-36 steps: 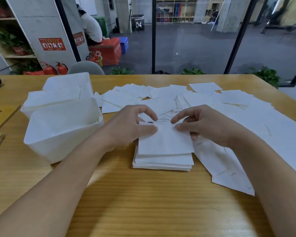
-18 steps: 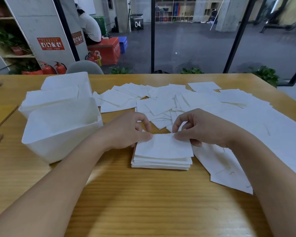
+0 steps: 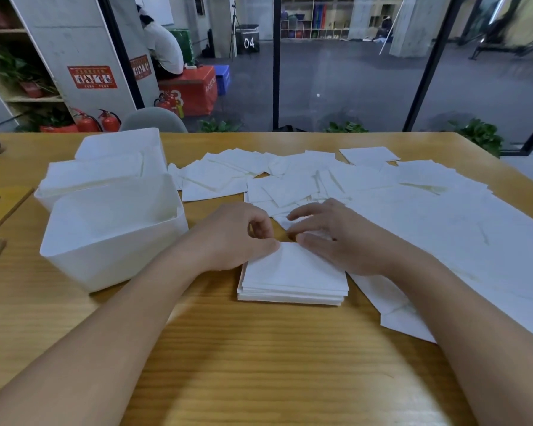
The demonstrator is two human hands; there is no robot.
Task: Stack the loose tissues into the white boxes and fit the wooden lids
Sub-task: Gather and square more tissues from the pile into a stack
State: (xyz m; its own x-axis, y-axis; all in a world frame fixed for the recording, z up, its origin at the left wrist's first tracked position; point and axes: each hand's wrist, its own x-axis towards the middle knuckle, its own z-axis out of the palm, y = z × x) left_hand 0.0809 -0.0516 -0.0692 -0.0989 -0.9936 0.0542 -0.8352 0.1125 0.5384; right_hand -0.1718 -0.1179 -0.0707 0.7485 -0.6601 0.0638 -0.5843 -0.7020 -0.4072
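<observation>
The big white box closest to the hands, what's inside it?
The nearest white box looks empty: only bare white inner walls show, no tissues. Its near wall hides the very bottom, so that part cannot be checked. The box behind it holds a stack of tissues.

place: office or studio hall | cues: glass wall (image 3: 336, 87), concrete pillar (image 3: 74, 50), extinguishers (image 3: 97, 121), cubby shelves (image 3: 314, 16), wooden table (image 3: 259, 348)

A neat stack of square white tissues (image 3: 293, 279) is laid flat on the table. Many loose white tissues (image 3: 382, 192) are spread behind it and to the right. Three open white boxes (image 3: 111, 241) are set close together at the left.
</observation>
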